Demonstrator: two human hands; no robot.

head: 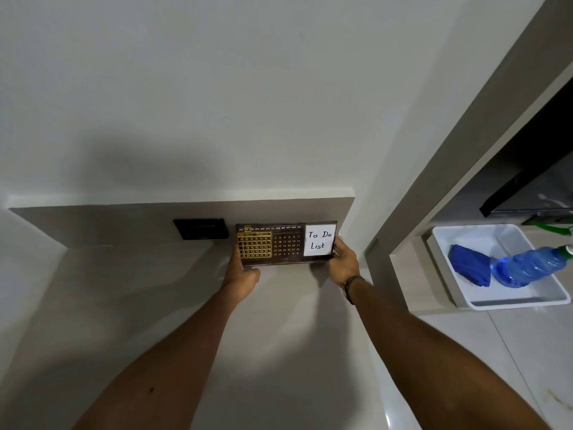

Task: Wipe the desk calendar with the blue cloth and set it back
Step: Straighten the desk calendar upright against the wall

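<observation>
The desk calendar (285,243) is a dark brown panel with a gold date grid on its left and a white "To Do List" card on its right. It stands upright at the back of the pale desk (186,305), against the low backsplash. My left hand (243,274) grips its lower left end and my right hand (342,262) grips its right end. The blue cloth (469,268) lies folded in a white tray (552,293) off to the right, out of both hands.
A black wall socket plate (201,228) sits on the backsplash just left of the calendar. A blue plastic spray bottle (527,265) lies in the tray beside the cloth. A wall column (412,212) separates the desk from the tray's shelf. A dark appliance (533,187) stands behind the tray.
</observation>
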